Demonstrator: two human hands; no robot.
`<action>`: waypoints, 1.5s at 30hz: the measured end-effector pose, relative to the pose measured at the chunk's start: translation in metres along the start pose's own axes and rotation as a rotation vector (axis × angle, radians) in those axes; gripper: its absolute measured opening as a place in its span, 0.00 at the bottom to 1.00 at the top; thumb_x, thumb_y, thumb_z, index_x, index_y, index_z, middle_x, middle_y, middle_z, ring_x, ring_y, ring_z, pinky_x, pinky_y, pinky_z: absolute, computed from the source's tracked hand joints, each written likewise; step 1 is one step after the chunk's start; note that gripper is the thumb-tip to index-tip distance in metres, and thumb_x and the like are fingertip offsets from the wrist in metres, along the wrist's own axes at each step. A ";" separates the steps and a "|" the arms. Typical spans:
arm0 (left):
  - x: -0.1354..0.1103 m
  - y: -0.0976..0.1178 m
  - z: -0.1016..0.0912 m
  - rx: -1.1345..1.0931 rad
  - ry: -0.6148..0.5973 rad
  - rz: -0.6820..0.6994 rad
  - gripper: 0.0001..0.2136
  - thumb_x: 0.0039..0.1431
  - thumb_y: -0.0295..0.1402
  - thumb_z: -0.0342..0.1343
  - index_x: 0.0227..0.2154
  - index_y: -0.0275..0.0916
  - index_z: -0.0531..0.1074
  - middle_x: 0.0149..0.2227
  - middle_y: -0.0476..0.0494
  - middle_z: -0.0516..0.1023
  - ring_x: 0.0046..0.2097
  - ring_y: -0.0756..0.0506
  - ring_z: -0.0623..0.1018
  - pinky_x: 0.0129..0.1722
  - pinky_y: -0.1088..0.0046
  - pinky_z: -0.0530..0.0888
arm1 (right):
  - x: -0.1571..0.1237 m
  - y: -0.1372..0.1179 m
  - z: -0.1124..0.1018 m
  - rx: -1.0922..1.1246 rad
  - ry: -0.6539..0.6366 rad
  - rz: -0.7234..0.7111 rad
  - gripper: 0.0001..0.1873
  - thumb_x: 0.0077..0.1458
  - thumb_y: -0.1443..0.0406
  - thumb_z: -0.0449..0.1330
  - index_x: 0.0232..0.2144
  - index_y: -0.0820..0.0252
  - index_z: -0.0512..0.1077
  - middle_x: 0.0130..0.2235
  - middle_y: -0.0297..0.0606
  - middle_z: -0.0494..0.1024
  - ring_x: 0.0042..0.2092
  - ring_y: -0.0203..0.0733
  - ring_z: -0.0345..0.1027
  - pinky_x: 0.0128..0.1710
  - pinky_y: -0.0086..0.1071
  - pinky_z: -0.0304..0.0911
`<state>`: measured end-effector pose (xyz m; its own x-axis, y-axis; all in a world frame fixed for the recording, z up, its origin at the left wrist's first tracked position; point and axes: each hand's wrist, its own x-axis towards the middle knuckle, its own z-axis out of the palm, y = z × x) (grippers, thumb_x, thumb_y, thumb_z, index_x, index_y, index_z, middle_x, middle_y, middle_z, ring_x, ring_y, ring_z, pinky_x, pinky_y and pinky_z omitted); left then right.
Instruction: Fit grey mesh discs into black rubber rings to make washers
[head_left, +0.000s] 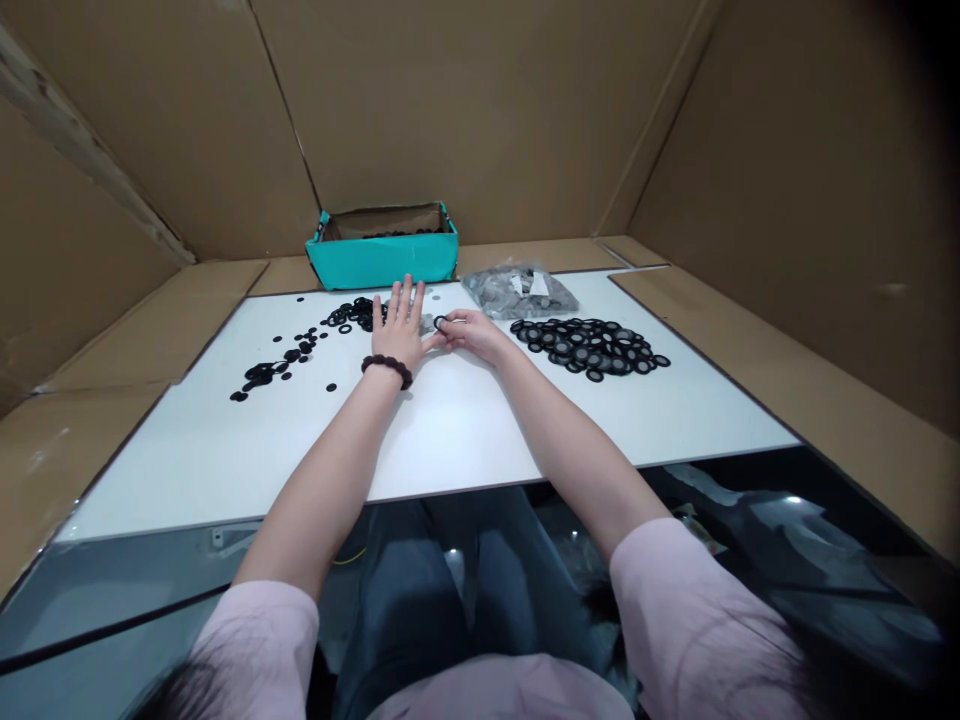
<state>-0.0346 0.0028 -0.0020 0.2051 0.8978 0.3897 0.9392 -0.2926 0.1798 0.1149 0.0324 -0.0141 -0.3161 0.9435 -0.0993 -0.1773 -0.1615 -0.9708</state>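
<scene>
My left hand [399, 330] lies palm down with its fingers spread over the right end of a pile of black rings [352, 313]. Its thumb reaches toward my right hand [472, 335]. Between the fingertips of that right hand is a small black ring [439, 322], pinched near the middle of the white table. A few grey pieces [427, 324] show between the two hands, too small to name. Small black discs [261, 372] lie scattered to the left of my left hand. Right of my right forearm is a heap of black rings with grey centres [592, 347].
A turquoise box [382, 262] with dark pieces inside stands at the back edge of the white table [457, 440]. Beside it lies a clear plastic bag [519, 290] of grey pieces. Cardboard walls [480, 120] enclose the back and both sides.
</scene>
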 end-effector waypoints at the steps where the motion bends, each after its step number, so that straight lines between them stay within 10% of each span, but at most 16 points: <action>1: 0.000 0.000 0.000 0.007 -0.006 -0.006 0.37 0.59 0.43 0.48 0.68 0.35 0.43 0.70 0.36 0.41 0.70 0.37 0.42 0.66 0.51 0.36 | 0.000 0.000 0.000 0.002 0.001 0.001 0.11 0.51 0.72 0.66 0.23 0.64 0.67 0.22 0.36 0.77 0.24 0.32 0.70 0.26 0.23 0.66; 14: 0.002 0.000 0.005 -0.026 0.022 0.003 0.36 0.60 0.48 0.46 0.66 0.29 0.49 0.68 0.29 0.48 0.69 0.36 0.47 0.66 0.56 0.41 | 0.002 0.002 -0.001 -0.015 -0.026 -0.006 0.13 0.51 0.74 0.65 0.20 0.65 0.67 0.21 0.37 0.76 0.23 0.31 0.70 0.27 0.22 0.67; 19: 0.007 0.002 0.000 -0.030 -0.076 -0.078 0.26 0.60 0.48 0.47 0.45 0.28 0.74 0.46 0.23 0.77 0.56 0.31 0.71 0.57 0.56 0.62 | 0.003 0.002 -0.001 0.000 -0.013 0.001 0.15 0.52 0.72 0.65 0.20 0.63 0.63 0.20 0.36 0.75 0.23 0.31 0.70 0.26 0.23 0.67; 26: 0.007 0.006 -0.010 -0.080 0.055 -0.182 0.22 0.66 0.41 0.40 0.31 0.35 0.76 0.29 0.35 0.78 0.42 0.39 0.79 0.41 0.67 0.71 | 0.003 0.002 -0.001 0.013 -0.025 0.002 0.15 0.51 0.71 0.67 0.22 0.63 0.63 0.23 0.37 0.77 0.23 0.31 0.70 0.26 0.25 0.68; 35: 0.002 0.008 -0.017 -0.083 0.082 -0.105 0.20 0.65 0.39 0.40 0.45 0.35 0.75 0.47 0.29 0.77 0.56 0.34 0.71 0.56 0.54 0.62 | 0.003 0.002 -0.001 0.002 -0.031 -0.007 0.14 0.51 0.71 0.66 0.23 0.62 0.63 0.23 0.36 0.77 0.24 0.31 0.70 0.27 0.25 0.68; 41: 0.002 0.002 -0.005 -0.017 0.023 -0.028 0.30 0.60 0.39 0.47 0.65 0.37 0.52 0.68 0.36 0.51 0.69 0.38 0.48 0.65 0.53 0.43 | 0.001 0.000 0.000 -0.021 -0.025 0.001 0.13 0.50 0.71 0.67 0.23 0.63 0.65 0.25 0.36 0.77 0.25 0.31 0.71 0.29 0.26 0.69; 45: 0.006 -0.003 -0.001 -0.053 0.007 -0.043 0.27 0.61 0.39 0.45 0.61 0.31 0.60 0.64 0.29 0.61 0.67 0.37 0.57 0.64 0.58 0.51 | 0.000 -0.002 0.000 -0.026 -0.020 0.002 0.14 0.50 0.71 0.67 0.23 0.62 0.64 0.25 0.36 0.78 0.25 0.31 0.71 0.28 0.25 0.69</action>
<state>-0.0368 0.0088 0.0008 0.1623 0.9077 0.3871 0.9312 -0.2706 0.2442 0.1153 0.0322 -0.0126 -0.3348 0.9372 -0.0975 -0.1522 -0.1559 -0.9760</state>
